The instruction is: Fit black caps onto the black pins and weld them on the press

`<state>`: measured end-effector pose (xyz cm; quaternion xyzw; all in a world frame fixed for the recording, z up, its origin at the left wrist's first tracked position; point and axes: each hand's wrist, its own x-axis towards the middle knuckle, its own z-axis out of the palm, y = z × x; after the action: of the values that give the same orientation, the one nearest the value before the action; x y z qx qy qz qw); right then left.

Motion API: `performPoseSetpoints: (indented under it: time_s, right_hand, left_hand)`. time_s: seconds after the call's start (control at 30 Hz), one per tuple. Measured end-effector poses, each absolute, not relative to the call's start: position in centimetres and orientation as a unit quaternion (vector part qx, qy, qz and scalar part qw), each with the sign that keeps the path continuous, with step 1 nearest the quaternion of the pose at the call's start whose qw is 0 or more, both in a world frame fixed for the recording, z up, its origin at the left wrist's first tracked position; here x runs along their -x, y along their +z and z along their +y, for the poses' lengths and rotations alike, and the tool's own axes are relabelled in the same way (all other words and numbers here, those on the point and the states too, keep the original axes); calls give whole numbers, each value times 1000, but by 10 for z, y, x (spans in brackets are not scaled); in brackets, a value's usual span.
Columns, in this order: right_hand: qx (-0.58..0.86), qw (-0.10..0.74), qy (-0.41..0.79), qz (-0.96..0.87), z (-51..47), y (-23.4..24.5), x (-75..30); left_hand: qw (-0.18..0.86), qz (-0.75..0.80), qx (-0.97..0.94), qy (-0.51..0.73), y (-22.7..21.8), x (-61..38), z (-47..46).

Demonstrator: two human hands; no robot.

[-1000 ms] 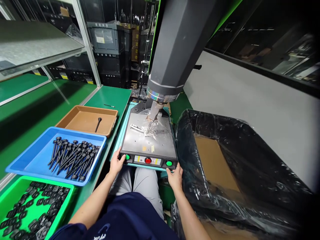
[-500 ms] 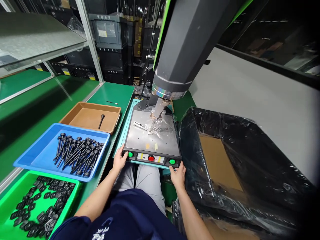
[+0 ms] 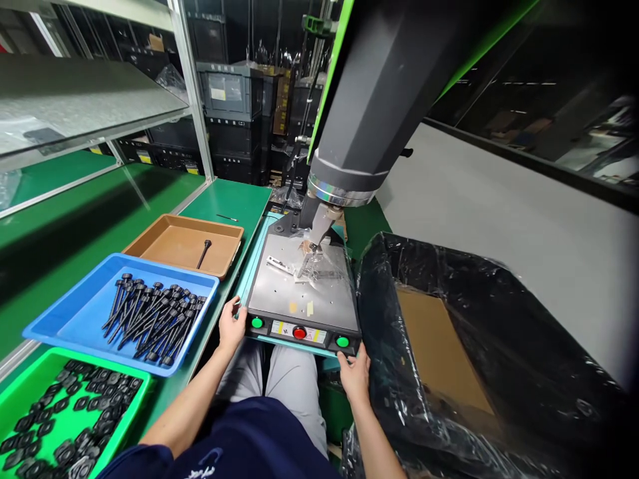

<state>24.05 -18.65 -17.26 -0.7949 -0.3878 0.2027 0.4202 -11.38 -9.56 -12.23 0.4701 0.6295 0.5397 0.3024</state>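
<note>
My left hand is at the left front corner of a press machine's base, its thumb and fingers apart, close to the left green button. At the right front corner, my right hand has its fingers spread against the edge, just below the right green button. Between them on the front panel is a red button. Above the metal plate, the machine's tapered tool head reaches down to a small fixture partly wrapped in clear plastic. Any part under the tip is hard to make out.
On the left are a blue tray of black long-stemmed parts, a green tray of small black pieces and a brown tray holding one stemmed part. A box lined with black plastic stands close on the right.
My left hand has eased slightly away from the left green button. My right hand stays at its corner. The whole view has shifted a little, with the machine lower in the picture.
</note>
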Motion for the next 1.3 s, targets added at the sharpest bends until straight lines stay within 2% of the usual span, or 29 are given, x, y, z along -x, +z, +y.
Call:
performPoseSetpoints:
  time_s: [0.1,0.27,0.47,0.67,0.77,0.83,0.97,1.07,1.17,1.3]
  right_hand:
    - [794,437,207,-369,-191,-166,-237]
    - [728,519,232,-384,-192,-136,-209]
    - [606,516,391,-462,-165,-108,-161]
    - [527,475,432,-557,-116,-98,-127]
    - [510,450,389,-622,-80,-81,-112]
    - [516,453,308,-658,-55,-66,-107]
    - [537,516,118,-657,-19,-42,-109]
    - [572,543,30,-615,-2,-31,-118]
    - [601,536,24,-592,17,-17,-129]
    - [625,500,146,-582,46,3,-142]
  left_hand:
    - [259,572,-543,558,-96,99,-81]
    - [284,466,-675,497,-43,56,-38]
    - [374,438,-704,414,-9,21,20]
    - [520,388,-645,404,4,10,27]
    - [595,363,-572,431,12,3,19]
    - [619,364,-530,451,20,-2,16]
    - [618,338,-501,502,36,-7,17]
    - [612,318,-488,534,43,-9,23]
    - [619,322,-480,532,46,-11,27]
    - [616,342,-477,525,47,-12,31]
